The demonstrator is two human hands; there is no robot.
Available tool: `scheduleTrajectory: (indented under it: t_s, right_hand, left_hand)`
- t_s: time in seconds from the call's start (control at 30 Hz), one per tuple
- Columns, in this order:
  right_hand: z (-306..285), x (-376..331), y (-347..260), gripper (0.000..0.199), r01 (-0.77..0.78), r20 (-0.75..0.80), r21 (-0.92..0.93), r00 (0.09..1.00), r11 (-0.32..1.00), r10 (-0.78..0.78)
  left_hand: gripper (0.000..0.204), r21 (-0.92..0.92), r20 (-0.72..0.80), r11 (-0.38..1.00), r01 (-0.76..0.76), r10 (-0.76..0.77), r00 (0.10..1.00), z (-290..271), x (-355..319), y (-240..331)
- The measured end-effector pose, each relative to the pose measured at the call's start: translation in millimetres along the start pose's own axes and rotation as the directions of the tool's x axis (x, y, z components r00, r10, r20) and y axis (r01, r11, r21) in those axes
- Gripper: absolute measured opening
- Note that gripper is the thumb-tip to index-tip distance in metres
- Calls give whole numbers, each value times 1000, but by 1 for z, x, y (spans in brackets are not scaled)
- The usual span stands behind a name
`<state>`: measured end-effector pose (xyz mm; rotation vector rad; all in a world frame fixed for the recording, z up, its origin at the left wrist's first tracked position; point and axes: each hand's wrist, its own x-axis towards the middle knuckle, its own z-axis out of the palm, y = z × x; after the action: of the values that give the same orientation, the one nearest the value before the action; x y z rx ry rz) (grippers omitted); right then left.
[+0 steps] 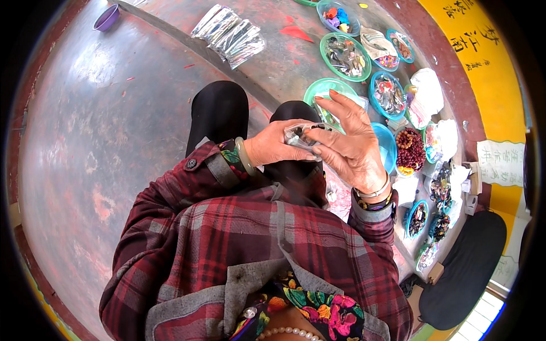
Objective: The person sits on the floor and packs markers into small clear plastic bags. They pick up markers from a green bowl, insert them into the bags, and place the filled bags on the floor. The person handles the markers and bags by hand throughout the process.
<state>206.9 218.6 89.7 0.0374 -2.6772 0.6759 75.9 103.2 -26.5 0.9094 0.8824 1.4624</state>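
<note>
My left hand (269, 143) is closed round a small clear plastic bag (295, 137) above my knees. Dark contents show through the plastic, too small to name. My right hand (354, 145) meets the bag from the right. Its index finger lies at the bag's upper side and its thumb at the near edge, gripping it between them, while the other fingers stand spread and raised. Just beyond the hands is a green basin (316, 86), partly hidden by the right hand. A blue basin (387, 146) sits right of that hand.
Several basins stand on the floor at right, including a green one (327, 57) of packets and a blue one (373, 94). Dark red beads (410, 149) lie beyond. Plastic packets (233, 37) lie far ahead, a purple basin (106, 19) far left. A black padded seat (466, 270) is at right.
</note>
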Motion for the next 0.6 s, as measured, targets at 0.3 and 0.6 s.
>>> scheduleTrajectory:
  t_s: [0.3,0.6]
  right_hand:
    - [-17,-14,20,15,-123,-376,377,885,918,273]
    - [66,-116,188,19,-764,-277,229,542,603,793]
  left_hand:
    - [57,13,-12,999,43,-43,999,-3,-2,-2]
    - [52,155,-20,985,74,-72,997,0,-4,14]
